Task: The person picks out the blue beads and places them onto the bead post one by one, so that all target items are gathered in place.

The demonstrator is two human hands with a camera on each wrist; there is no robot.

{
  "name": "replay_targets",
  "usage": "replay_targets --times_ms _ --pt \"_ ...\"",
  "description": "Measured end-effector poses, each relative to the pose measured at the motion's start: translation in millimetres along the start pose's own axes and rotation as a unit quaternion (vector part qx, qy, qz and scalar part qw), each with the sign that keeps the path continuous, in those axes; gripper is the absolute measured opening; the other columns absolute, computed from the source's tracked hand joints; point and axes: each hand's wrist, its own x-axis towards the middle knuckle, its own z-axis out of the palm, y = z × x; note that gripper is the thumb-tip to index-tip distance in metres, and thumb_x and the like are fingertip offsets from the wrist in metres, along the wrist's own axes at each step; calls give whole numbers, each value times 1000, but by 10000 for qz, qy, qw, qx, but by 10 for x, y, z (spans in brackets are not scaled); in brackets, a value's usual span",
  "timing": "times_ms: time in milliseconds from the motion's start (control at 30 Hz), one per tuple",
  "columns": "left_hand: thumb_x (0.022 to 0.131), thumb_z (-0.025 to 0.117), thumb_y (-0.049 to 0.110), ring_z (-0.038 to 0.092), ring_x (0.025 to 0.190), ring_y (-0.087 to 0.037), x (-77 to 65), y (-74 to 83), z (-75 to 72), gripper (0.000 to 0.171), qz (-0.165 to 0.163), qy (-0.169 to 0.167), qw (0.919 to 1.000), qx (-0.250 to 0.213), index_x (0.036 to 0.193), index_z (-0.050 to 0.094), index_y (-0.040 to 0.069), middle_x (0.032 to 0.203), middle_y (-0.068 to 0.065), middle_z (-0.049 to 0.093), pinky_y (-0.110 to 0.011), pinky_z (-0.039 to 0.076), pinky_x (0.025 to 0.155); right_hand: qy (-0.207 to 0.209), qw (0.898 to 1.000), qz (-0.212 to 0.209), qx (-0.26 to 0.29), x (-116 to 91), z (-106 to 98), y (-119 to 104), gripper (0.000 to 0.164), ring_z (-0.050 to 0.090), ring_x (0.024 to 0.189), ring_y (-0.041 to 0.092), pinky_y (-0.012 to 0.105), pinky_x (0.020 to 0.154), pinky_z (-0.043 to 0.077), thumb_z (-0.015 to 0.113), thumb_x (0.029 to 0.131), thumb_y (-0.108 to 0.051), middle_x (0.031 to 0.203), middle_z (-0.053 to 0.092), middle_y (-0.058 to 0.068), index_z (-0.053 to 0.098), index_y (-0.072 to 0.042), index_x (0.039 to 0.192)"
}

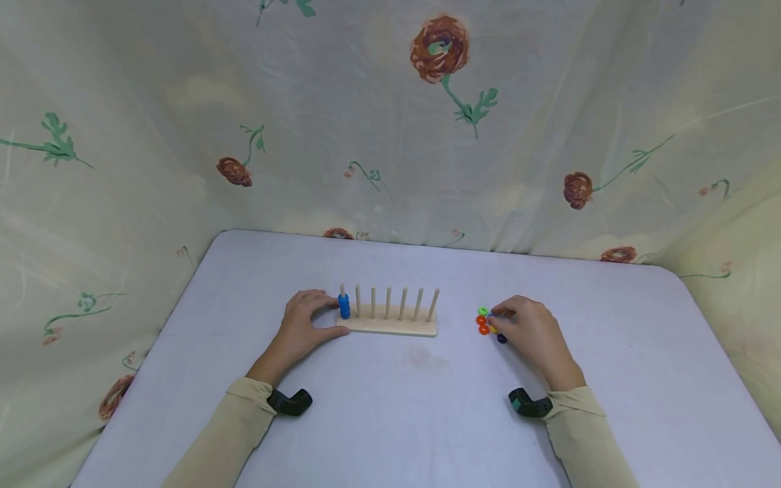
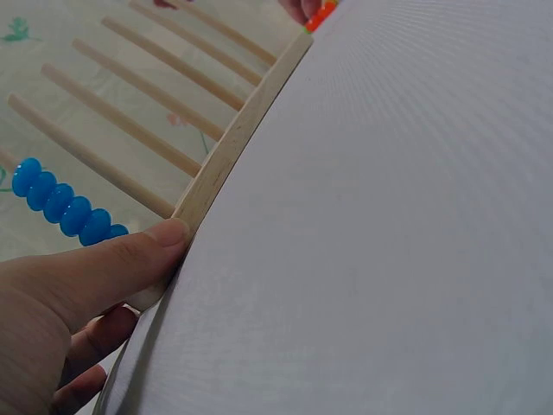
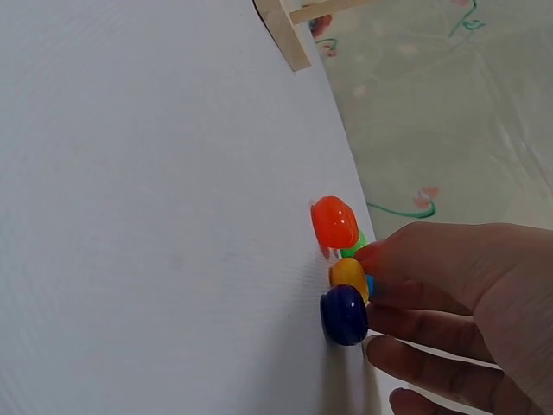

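Observation:
A wooden peg rack (image 1: 390, 326) stands mid-table with a row of upright pegs. Several blue rings (image 1: 344, 306) are stacked on its leftmost peg; the other pegs are bare. My left hand (image 1: 300, 324) grips the rack's left end, thumb along the front edge of the base (image 2: 216, 169). To the right, my right hand (image 1: 532, 332) pinches a blue ring (image 3: 370, 284), mostly hidden by fingertips, among loose rings. Beside it lie a green ring (image 1: 483, 311), two orange rings (image 1: 481, 320), a yellow ring (image 3: 348, 275) and a dark blue ring (image 3: 344, 315).
A white cloth covers the table (image 1: 390, 420). Behind it and at both sides hangs a flower-patterned curtain (image 1: 342, 102). Each wrist wears a black camera band, such as the left band (image 1: 290, 402) and the right band (image 1: 529, 404).

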Motion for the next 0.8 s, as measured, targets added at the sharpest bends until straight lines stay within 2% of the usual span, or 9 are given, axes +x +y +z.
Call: replay_targets --times_ms 167,500,800 --pt "75 93 33 46 141 -36 3 -3 3 56 -19 -19 10000 -27 123 74 10 140 -16 64 -62 26 124 43 10000 -22 -74 10 -1 -18 18 68 96 30 49 82 57 78 90 -17 104 76 13 79 -4 102" --pt "75 93 33 46 141 -36 3 -7 6 56 8 -2 10000 -8 123 74 10 139 -16 65 -62 27 123 49 10000 17 -70 11 -14 -14 17 69 94 30 50 82 57 78 90 -18 100 77 12 78 -5 101" --pt "75 93 33 47 140 -36 7 -24 12 56 61 18 10000 26 122 74 9 138 -16 65 -62 26 123 -44 9999 40 -81 0 -26 -30 22 70 104 35 53 88 57 77 91 -20 109 77 15 79 -4 107"
